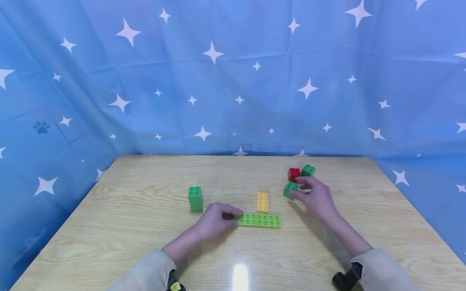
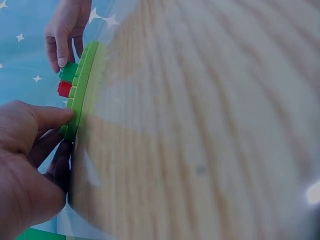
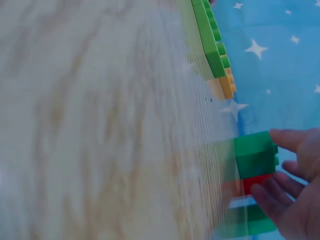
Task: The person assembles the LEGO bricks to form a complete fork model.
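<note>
My left hand (image 1: 217, 221) pinches the left end of a light green toy building brick (image 1: 248, 219), thumb at the near side. Another light green brick (image 1: 268, 221) adjoins its right end, forming a low studded row. My right hand (image 1: 317, 197) reaches over a small dark green brick (image 1: 291, 190), fingers spread, with the thumb at its side. Its forefinger extends towards a red brick (image 1: 293, 174). In the right wrist view, the thumb tip meets the edge of the green brick (image 3: 255, 154), while the other fingers lie beside the red brick (image 3: 256, 183).
Just behind the light green row lies a yellow studded brick (image 1: 263, 202). A tall green block (image 1: 195, 199) stands beyond my left hand. Another green brick (image 1: 308, 170) sits behind the red one. A blue starry curtain (image 1: 233, 81) hangs behind the wooden table (image 1: 145, 226).
</note>
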Demonstrator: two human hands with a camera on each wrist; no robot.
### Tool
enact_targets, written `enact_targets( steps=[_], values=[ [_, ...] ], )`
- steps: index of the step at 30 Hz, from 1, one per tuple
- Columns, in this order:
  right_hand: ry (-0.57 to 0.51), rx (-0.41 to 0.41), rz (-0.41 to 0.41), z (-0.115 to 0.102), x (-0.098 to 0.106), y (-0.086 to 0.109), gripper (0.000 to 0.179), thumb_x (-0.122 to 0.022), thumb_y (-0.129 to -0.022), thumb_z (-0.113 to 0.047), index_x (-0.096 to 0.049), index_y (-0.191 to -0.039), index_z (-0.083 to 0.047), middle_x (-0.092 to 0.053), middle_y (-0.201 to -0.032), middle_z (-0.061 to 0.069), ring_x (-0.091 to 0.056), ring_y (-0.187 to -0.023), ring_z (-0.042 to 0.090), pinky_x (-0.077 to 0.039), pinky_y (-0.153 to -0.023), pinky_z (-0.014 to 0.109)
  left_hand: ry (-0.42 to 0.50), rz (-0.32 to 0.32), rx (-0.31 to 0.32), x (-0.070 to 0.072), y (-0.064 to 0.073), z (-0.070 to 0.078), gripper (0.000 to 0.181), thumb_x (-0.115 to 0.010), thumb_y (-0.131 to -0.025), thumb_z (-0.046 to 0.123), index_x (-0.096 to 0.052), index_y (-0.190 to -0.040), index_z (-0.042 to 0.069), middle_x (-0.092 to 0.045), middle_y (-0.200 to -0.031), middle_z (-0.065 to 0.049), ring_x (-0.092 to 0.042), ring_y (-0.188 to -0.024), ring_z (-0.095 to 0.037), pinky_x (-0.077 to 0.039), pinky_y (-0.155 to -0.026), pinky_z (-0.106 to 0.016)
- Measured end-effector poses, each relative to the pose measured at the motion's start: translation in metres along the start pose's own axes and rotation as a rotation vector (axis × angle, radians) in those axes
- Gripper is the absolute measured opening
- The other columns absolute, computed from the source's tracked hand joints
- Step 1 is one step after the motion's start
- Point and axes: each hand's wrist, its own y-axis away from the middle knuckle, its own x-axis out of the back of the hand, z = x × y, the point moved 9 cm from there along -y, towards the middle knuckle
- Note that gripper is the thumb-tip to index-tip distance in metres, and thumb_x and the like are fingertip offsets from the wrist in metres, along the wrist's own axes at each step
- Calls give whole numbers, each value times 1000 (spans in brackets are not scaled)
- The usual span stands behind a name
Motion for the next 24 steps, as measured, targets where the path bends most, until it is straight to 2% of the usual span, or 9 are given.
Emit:
enact_targets(
  steps=[14,24],
  values=[
    [51,3,-16,-2,-5,-3,47,-76,-94,-16,-61,-132,7,-67,-119,25,-64,-108,40,-56,-81,49,6,-4,-13,0,-1,1,27,-75,-88,-2,-78,-114,4,-74,-118,-8,-66,-111,-23,-56,-88,-35],
    [68,-8,-51,-1,-7,-2,44,-76,-94,-15,-64,-128,9,-70,-113,23,-66,-103,37,-58,-74,38,2,-1,-1,2,0,1,26,-76,-88,-1,-78,-113,5,-74,-117,-7,-67,-107,-21,-55,-84,-30]
  ],
)
